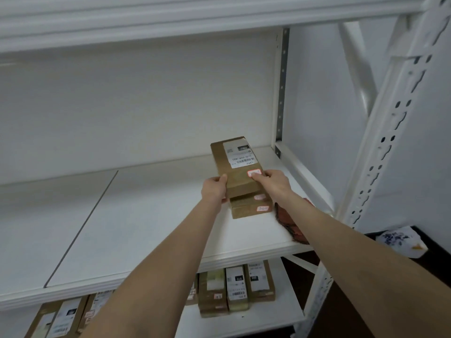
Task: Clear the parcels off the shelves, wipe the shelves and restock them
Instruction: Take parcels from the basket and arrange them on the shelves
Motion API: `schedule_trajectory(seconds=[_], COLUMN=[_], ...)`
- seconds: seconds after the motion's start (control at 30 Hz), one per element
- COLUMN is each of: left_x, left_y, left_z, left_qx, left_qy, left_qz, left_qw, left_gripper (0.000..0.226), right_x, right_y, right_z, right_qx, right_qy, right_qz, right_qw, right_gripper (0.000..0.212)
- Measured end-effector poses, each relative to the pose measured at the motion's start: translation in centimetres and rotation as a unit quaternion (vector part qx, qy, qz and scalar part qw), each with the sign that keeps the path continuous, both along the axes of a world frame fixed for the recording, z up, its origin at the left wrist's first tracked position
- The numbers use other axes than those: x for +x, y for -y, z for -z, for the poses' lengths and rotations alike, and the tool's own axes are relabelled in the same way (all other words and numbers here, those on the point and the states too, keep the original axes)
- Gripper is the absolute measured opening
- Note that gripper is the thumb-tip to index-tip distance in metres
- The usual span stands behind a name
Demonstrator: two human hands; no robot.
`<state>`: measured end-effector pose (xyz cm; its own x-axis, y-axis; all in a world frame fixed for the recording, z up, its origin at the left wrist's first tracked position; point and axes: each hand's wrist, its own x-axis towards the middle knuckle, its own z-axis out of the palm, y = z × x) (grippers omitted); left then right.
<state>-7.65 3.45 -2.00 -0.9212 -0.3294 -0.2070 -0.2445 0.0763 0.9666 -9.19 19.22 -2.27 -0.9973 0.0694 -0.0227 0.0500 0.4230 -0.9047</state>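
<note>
**Two-handed grip on a parcel at the shelf.** Both hands gripped the near end of the top parcel (235, 164), a flat brown cardboard box with a white shipping label on its far half. The left hand (214, 189) clasped the left edge, thumb on the upper face and fingers curled beneath. The right hand (274, 182) pinched the right edge, its thumb pressed on a small red-bordered sticker. A grip at both edges probably kept the long box level and square to the stack (250, 207) of similar boxes directly under the fingers. Whether the box touched that stack, and whether it was being set down or lifted off, could not be told. Just right of the right-hand fingers, beneath the wrist, lay a reddish mesh cloth (290, 224), likely kept within reach for wiping. The white shelf (146, 215) stretched away left of the left-hand fingers, with a seam between two boards. Below the hands, the lower shelf (268, 320) carried more labelled parcels (235, 290). A slotted white post (380, 152) stood far right, against a pale wall.
</note>
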Motion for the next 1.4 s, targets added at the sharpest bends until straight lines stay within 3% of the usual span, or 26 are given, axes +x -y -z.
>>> schedule_trajectory(seconds=[0.1, 0.27, 0.53, 0.67, 0.77, 1.0, 1.2, 1.4], left_x=[0.2, 0.8, 1.5, 1.9, 3.0, 9.2, 17.1, 25.8], left_y=[-1.2, -1.8, -1.8, -1.0, 1.2, 10.5, 19.2, 27.3], left_z=[0.7, 1.8, 1.9, 1.5, 1.0, 0.6, 1.0, 1.7], left_qx=[-0.056, -0.088, -0.067, -0.134, -0.306, -0.600, -0.653, -0.651], left_qy=[0.008, 0.003, -0.010, -0.011, -0.002, 0.049, 0.129, 0.199], left_qz=[0.035, 0.047, 0.034, 0.039, 0.054, 0.042, -0.014, -0.066], left_qw=[0.998, 0.995, 0.997, 0.990, 0.951, 0.798, 0.746, 0.729], left_gripper=[0.025, 0.032, 0.029, 0.017, 0.046, 0.052, 0.054, 0.054], right_x=[-0.2, -0.2, 0.2, 1.1, 2.0, 5.0, 10.0, 16.7], right_y=[-1.3, -1.6, -0.7, -0.1, 1.5, 11.2, 21.4, 31.6], right_z=[0.9, 3.1, 2.6, 1.0, -0.1, 0.1, 1.3, 2.0], right_qx=[0.038, 0.058, 0.123, 0.255, 0.341, 0.396, 0.397, 0.403], right_qy=[0.034, 0.073, 0.066, -0.003, -0.106, -0.206, -0.234, -0.275], right_qz=[0.022, 0.025, 0.004, 0.026, 0.006, -0.160, -0.290, -0.370], right_qw=[0.998, 0.995, 0.990, 0.967, 0.934, 0.880, 0.839, 0.791], right_gripper=[0.028, 0.037, 0.048, 0.056, 0.054, 0.049, 0.053, 0.052])
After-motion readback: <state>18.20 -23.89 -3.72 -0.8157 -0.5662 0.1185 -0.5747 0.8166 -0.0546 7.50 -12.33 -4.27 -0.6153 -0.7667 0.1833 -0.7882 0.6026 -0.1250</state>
